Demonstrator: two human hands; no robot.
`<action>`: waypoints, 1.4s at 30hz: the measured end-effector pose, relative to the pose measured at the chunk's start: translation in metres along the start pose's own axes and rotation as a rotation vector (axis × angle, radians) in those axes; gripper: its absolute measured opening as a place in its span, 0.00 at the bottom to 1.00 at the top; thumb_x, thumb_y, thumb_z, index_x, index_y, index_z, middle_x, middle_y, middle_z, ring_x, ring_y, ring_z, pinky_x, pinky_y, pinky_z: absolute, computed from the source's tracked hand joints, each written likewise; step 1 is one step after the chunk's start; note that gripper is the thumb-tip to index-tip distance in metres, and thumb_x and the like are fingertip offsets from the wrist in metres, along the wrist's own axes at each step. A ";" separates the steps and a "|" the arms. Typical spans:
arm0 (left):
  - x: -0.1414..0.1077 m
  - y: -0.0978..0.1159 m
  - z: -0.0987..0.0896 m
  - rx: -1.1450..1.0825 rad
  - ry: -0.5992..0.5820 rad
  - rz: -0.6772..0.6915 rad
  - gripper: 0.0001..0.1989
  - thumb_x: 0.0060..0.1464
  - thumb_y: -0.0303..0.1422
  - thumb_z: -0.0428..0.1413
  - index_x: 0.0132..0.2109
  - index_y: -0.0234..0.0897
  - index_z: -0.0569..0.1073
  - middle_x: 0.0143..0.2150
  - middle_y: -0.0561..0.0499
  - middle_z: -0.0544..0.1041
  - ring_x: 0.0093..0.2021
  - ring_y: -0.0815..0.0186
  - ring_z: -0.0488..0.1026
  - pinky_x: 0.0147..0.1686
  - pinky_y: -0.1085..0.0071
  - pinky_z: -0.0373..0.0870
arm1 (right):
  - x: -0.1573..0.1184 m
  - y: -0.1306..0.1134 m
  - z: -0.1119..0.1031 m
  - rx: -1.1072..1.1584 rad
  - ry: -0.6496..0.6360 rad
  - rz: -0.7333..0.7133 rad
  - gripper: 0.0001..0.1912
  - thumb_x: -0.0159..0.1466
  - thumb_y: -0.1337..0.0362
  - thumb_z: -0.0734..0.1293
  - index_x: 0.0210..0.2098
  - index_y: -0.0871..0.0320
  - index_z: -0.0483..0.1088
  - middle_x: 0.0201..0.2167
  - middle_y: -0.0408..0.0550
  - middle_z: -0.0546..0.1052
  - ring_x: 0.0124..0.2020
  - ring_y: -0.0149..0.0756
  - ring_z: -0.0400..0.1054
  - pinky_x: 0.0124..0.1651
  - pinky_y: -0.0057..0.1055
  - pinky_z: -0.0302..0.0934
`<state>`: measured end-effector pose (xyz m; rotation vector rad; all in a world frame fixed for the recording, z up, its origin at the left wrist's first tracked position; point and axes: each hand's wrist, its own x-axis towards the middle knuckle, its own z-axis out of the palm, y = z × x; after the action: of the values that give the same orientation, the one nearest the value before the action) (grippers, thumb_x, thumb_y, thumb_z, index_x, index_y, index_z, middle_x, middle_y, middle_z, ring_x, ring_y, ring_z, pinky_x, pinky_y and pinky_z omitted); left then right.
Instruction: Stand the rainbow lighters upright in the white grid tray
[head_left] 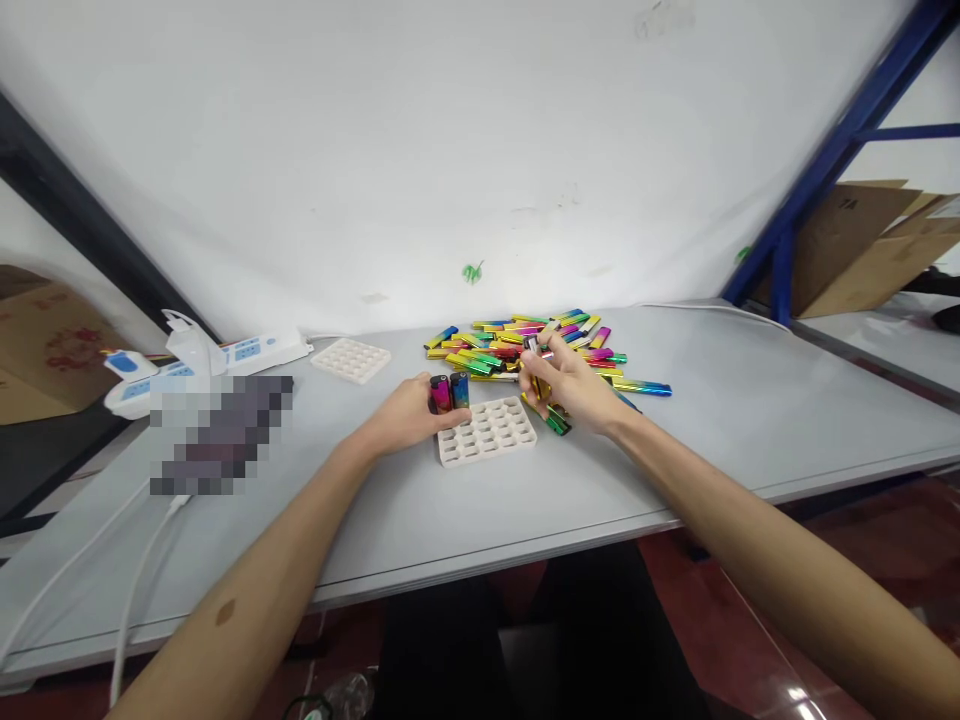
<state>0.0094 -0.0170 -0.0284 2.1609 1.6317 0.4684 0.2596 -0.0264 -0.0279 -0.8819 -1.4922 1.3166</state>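
Note:
A white tray with rows of holes (487,440) lies on the table in front of me. At its far left corner a pink lighter (440,393) and a blue lighter (460,391) stand upright side by side. My left hand (409,415) is closed around these two, thumb in front and fingers behind. To the right of the tray, my right hand (574,385) pinches a gold lighter (538,387) with a dark top, held tilted; the fingers partly cover it. A green lighter (556,420) lies just below that hand. Behind both hands spreads a loose pile of shiny coloured lighters (480,358).
A second white tray (351,360) lies at the back left. Beside it are a power strip (255,348) with plugs and a blurred-out dark device (225,435) on a white cable (142,570). Cardboard boxes (855,245) stand right, past a blue post (784,265).

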 end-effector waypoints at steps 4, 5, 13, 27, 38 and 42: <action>0.000 -0.001 0.000 -0.008 -0.001 -0.014 0.27 0.45 0.58 0.60 0.32 0.42 0.60 0.29 0.53 0.70 0.28 0.61 0.69 0.27 0.66 0.62 | -0.001 -0.001 0.002 0.040 -0.019 0.040 0.20 0.64 0.42 0.65 0.38 0.53 0.64 0.21 0.34 0.57 0.18 0.25 0.47 0.19 0.23 0.40; 0.000 -0.001 0.000 -0.004 0.002 -0.010 0.27 0.45 0.58 0.60 0.32 0.42 0.60 0.29 0.53 0.70 0.28 0.61 0.69 0.27 0.66 0.62 | 0.000 -0.001 0.002 0.046 -0.014 0.058 0.22 0.65 0.41 0.63 0.36 0.55 0.66 0.20 0.35 0.56 0.18 0.24 0.45 0.19 0.24 0.38; 0.000 -0.002 0.000 0.013 0.007 0.021 0.26 0.46 0.59 0.59 0.31 0.41 0.62 0.31 0.51 0.71 0.29 0.60 0.70 0.27 0.65 0.63 | 0.003 0.002 -0.002 0.084 0.012 0.095 0.28 0.67 0.46 0.56 0.18 0.56 0.60 0.14 0.38 0.53 0.15 0.25 0.39 0.19 0.27 0.35; -0.001 0.000 -0.001 0.023 0.004 -0.005 0.27 0.45 0.58 0.59 0.31 0.42 0.60 0.28 0.52 0.70 0.28 0.61 0.69 0.26 0.66 0.62 | 0.000 -0.002 0.000 0.011 0.050 0.050 0.27 0.67 0.46 0.55 0.18 0.55 0.58 0.12 0.38 0.52 0.15 0.26 0.38 0.19 0.28 0.36; 0.000 0.000 -0.001 0.010 -0.006 0.003 0.26 0.46 0.58 0.59 0.32 0.42 0.60 0.29 0.52 0.70 0.28 0.61 0.68 0.27 0.65 0.62 | 0.003 0.003 0.001 0.008 0.063 0.090 0.26 0.67 0.44 0.54 0.25 0.57 0.64 0.20 0.39 0.58 0.17 0.26 0.44 0.20 0.27 0.38; 0.000 0.000 0.000 -0.016 -0.010 0.019 0.26 0.46 0.58 0.60 0.31 0.41 0.61 0.29 0.52 0.69 0.29 0.62 0.68 0.28 0.65 0.62 | 0.000 -0.001 0.005 -0.127 0.032 -0.019 0.20 0.69 0.49 0.55 0.33 0.56 0.67 0.29 0.43 0.65 0.27 0.31 0.60 0.29 0.29 0.56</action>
<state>0.0091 -0.0174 -0.0283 2.1657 1.5984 0.4742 0.2550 -0.0278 -0.0270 -0.9631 -1.5688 1.1991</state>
